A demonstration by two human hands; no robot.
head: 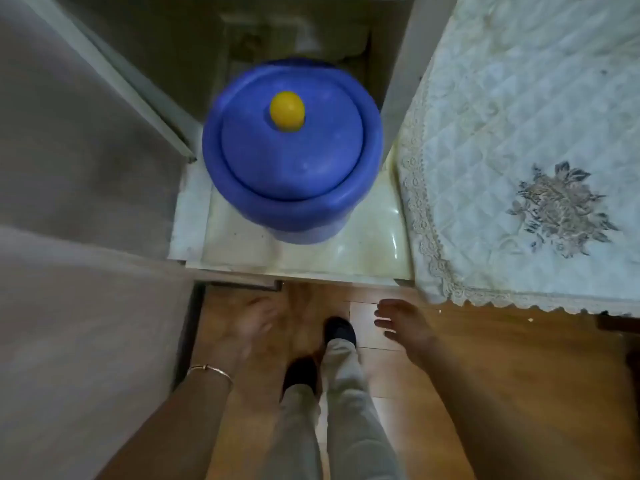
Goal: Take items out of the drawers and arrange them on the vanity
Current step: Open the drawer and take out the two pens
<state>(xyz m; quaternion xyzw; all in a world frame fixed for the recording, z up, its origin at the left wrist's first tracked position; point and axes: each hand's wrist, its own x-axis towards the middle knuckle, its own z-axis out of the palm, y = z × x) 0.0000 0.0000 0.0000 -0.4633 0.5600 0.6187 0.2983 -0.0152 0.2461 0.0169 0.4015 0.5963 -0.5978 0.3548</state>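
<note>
I look straight down at the floor. My left hand (pixel 252 327), with a thin bracelet on the wrist, is blurred and hangs empty with fingers apart above the wooden floor. My right hand (pixel 401 323) is also empty, fingers spread, just below the edge of the quilted cloth (pixel 519 133). No drawer and no vanity item shows in this view. A blue round bin (pixel 291 157) with a yellow knob (pixel 287 110) on its lid stands ahead of both hands.
The bin stands on a pale marble sill (pixel 363 244). A grey wall or cabinet side (pixel 76 202) fills the left. The cloth with lace edge and a flower motif covers a surface on the right. My legs and dark slippers (pixel 341 332) are on the wooden floor (pixel 485 375).
</note>
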